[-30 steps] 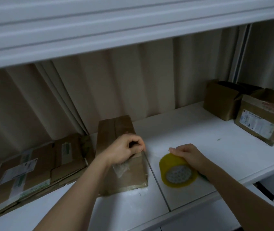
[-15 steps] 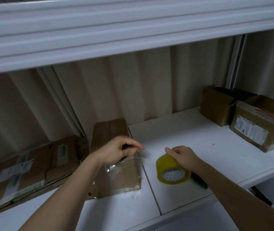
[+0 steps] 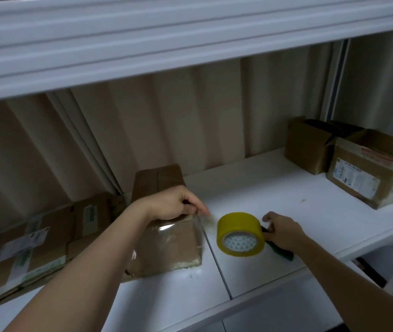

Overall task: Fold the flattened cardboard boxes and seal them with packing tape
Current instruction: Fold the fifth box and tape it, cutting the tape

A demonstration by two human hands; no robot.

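Note:
A small brown cardboard box (image 3: 166,250) stands on the white shelf (image 3: 262,188), with glossy clear tape over its near face. My left hand (image 3: 171,204) lies over the box's top right edge, fingers stretched out flat on the tape. To the right of the box, a yellow roll of packing tape (image 3: 238,226) stands on its rim with its core facing me. My right hand (image 3: 284,232) is just right of the roll, fingers curled on a dark green tool (image 3: 284,254) that lies on the shelf and is partly hidden under the hand.
Flattened cardboard boxes (image 3: 35,240) with labels lie stacked at the left. Two assembled boxes (image 3: 367,173) stand at the far right, the rear one open. An upper shelf (image 3: 166,44) overhangs. A curtain hangs behind. A seam (image 3: 217,259) splits the shelf surface.
My left hand has opened from a pinch to flat fingers on the box edge. My right hand has left the top of the tape roll and closed on the green tool beside it.

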